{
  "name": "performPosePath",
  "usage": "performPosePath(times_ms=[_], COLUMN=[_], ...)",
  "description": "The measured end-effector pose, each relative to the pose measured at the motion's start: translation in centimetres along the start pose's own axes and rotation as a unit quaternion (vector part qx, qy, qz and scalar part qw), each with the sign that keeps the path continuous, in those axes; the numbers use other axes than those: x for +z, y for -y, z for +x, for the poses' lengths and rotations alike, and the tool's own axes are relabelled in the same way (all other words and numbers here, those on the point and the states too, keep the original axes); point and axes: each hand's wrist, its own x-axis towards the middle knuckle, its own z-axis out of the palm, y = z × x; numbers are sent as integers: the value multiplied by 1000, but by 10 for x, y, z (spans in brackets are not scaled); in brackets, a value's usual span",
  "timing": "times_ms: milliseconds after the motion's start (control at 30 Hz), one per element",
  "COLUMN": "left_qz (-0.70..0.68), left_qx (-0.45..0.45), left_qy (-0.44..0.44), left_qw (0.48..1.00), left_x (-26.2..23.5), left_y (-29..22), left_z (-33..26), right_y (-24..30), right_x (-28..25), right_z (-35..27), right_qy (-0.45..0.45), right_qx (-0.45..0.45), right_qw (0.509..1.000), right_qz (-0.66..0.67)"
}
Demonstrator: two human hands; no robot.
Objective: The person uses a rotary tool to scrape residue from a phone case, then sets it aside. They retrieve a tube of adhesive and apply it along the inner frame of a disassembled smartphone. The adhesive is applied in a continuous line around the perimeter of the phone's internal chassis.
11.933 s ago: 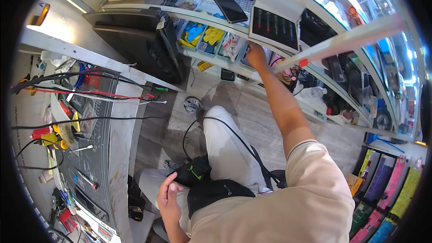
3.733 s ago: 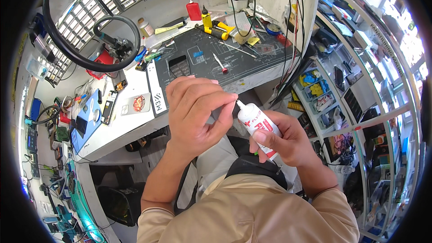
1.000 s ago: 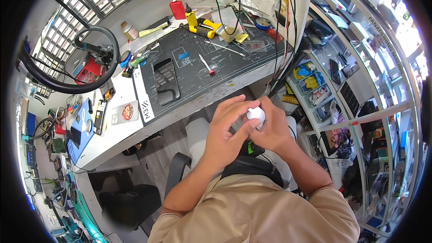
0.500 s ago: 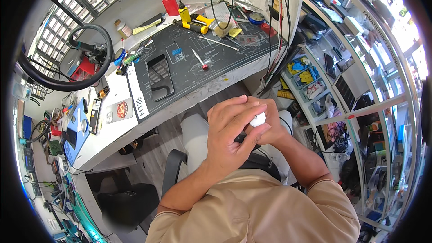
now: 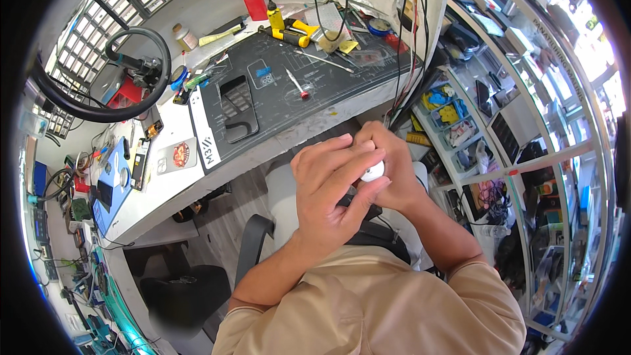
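Both of my hands meet above my lap, in front of the bench edge. The thumb and index finger of my left hand [image 5: 332,184] close on a small white round-ended object [image 5: 373,172], which looks like a bottle cap. Curled closely behind it is my right hand [image 5: 397,174], whose fingers are partly hidden by the left. Whatever lies below the white end is out of sight between the palms, so its full kind cannot be made out.
On the bench, a black work mat [image 5: 282,98] carries a phone-shaped black frame [image 5: 238,109], a red-tipped syringe-like tool [image 5: 298,85] and a yellow-black hand tool [image 5: 289,37]. A ring lamp [image 5: 105,115] stands left. Stocked shelves [image 5: 519,164] rise at right; a chair armrest [image 5: 253,243] is beside me.
My right hand has shifted slightly farther from my body and turned around the white object. The left hand keeps its pinch, and the view has swung a little.
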Motion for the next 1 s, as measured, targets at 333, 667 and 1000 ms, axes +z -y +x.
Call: performPosePath(times_ms=[333,667,1000], left_qz=[16,16,10], left_qx=[11,12,-2], left_qy=[-1,-1,-7], left_qw=[1000,1000,1000], left_x=[-2,-2,-2], left_y=[-6,-6,-6], left_z=[-1,-3,-4], right_y=[-4,-3,-4], right_x=[-1,3,1], right_z=[-10,-8,-11], right_qy=[24,37,54], right_qx=[6,5,29], right_qw=[999,998,998], right_qz=[22,42,8])
